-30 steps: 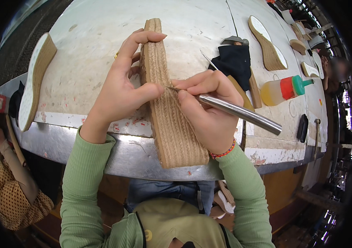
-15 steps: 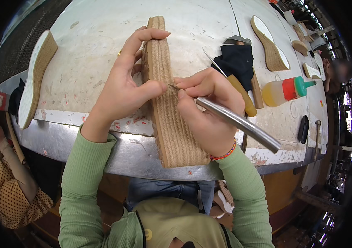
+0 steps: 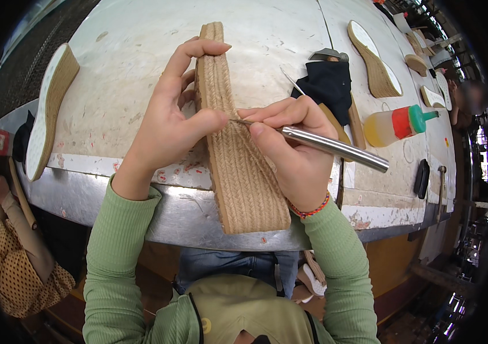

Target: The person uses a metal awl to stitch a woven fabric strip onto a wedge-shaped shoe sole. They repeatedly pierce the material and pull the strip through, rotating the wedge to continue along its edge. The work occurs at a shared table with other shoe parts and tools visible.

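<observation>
now, far out to the left of your fingers a wedge sole (image 3: 49, 112) with a white face and a woven side lies on the pale desk (image 3: 123, 74), well apart from your hands. your left hand (image 3: 166, 123) is closed on the braided jute sole (image 3: 238, 149): the fingers (image 3: 195, 51) curl over its far end and the thumb presses on its braided side. the sole stands on edge between your two hands, its near end jutting over the desk's metal rim. your right hand (image 3: 290, 152) pinches a metal awl (image 3: 327, 148) in a tight pen-like grip, the tip touching the braid just beside your left thumb, the handle pointing away to the right. beyond those fingers lies a black cloth (image 3: 330, 83), then a yellow squeeze bottle (image 3: 396, 123) with a red and green cap, lying on its side. further right another wedge sole (image 3: 373, 60) rests flat.
</observation>
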`<state>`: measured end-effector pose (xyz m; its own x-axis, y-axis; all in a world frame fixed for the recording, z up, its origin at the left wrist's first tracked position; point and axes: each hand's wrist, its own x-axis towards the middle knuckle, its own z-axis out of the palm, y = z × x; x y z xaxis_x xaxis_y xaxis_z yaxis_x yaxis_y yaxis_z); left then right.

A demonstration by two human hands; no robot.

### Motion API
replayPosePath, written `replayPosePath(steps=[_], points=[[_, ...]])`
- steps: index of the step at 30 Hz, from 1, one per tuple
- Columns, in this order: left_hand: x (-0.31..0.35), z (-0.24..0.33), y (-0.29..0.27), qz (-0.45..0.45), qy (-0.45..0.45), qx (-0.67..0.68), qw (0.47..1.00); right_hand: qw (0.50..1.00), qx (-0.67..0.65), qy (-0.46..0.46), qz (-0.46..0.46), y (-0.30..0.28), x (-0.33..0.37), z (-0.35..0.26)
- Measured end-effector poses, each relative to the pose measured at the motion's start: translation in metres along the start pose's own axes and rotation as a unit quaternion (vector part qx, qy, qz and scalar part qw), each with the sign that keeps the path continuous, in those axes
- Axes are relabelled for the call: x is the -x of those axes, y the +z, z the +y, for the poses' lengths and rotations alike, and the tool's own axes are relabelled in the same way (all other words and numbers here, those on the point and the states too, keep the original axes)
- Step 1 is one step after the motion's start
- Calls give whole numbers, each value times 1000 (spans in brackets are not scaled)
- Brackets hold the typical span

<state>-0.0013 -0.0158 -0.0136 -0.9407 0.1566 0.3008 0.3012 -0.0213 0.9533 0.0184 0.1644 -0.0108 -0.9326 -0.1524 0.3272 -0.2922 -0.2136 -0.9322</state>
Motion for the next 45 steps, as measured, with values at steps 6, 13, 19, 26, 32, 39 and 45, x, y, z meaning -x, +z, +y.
replayPosePath(steps=[6, 13, 19, 26, 32, 39, 45], points=[[0, -4, 5, 22, 39, 0, 999, 997, -44, 61, 17, 1, -3, -2], [0, -2, 4, 27, 35, -1, 999, 995, -83, 50, -3, -1, -2, -2], [0, -2, 4, 20, 28, -1, 999, 998, -40, 47, -3, 0, -2, -4], [-1, -2, 1, 8, 31, -3, 999, 985, 110, -104, -83, -4, -3, -2], [-1, -1, 1, 3, 26, -14, 1000, 996, 38, -47, -62, -5, -1, -2], [-1, -1, 0, -1, 30, -18, 999, 998, 13, -56, 6, 3, 1, 2], [0, -3, 0, 0, 28, -25, 999, 999, 9, 26, 41, 6, 2, -6]])
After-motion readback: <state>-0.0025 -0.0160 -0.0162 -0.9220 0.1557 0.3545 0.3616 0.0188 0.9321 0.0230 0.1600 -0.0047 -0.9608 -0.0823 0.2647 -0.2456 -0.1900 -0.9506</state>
